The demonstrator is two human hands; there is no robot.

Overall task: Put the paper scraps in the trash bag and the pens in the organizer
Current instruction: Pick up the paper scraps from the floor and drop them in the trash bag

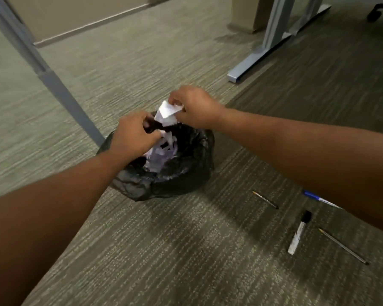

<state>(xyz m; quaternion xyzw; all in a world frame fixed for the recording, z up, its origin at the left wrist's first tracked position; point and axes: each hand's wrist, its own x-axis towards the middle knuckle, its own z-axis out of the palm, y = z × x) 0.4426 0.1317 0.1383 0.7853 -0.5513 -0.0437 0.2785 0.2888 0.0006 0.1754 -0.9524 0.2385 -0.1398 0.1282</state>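
Reaching forward over the carpet, left hand [134,134] pinching the trash bag [181,173] rim, right hand [197,107] clutching paper scraps [167,112] above it.

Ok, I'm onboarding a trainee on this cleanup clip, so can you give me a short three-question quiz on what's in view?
1. True or false: the left hand grips the rim of the bag.
2. What is the right hand holding above the bag? A) a pen B) white paper C) nothing
3. Fill in: the marker, the blue pen and two thin pens all lie on the ____.

Key: 1 true; 2 B; 3 carpet. Paper scraps already sit inside the bag, and no organizer is in view.
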